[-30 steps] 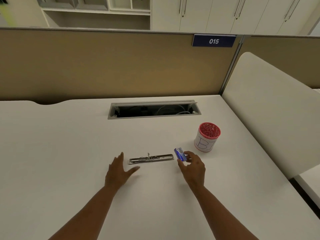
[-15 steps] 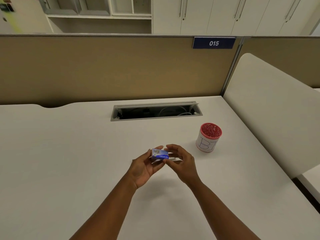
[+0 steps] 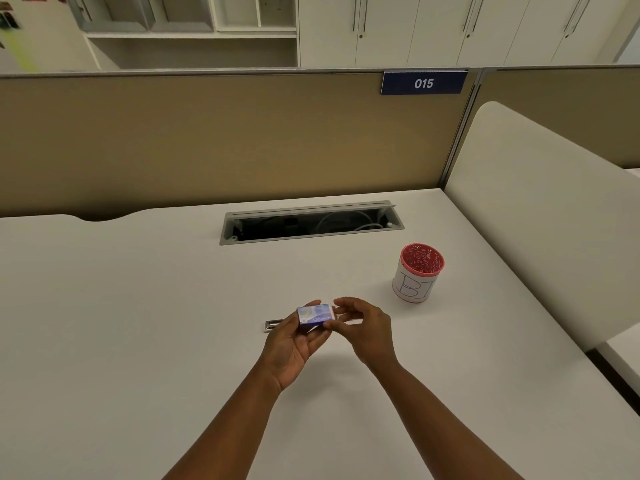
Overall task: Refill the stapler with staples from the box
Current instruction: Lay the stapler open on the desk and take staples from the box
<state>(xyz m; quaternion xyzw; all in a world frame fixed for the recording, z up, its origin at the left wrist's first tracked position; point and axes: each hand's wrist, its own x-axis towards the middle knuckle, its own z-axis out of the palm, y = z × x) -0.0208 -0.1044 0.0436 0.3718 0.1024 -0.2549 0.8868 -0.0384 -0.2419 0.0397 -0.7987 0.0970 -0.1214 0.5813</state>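
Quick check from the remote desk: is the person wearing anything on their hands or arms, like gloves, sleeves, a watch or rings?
Nothing that shows. The left hand and right hand are bare, with no gloves, and both forearms are uncovered down to the bottom edge of the frame, so no sleeve is in view. Neither wrist carries a watch or band. No ring shows, though the fingers are small in this view.

I'm at an office cubicle: white desk (image 3: 138, 306) with a cable tray cutout (image 3: 311, 221), tan partition (image 3: 207, 140) carrying a "015" number plate (image 3: 423, 83). White storage cabinets (image 3: 450, 26) and open shelving (image 3: 194, 32) behind it.
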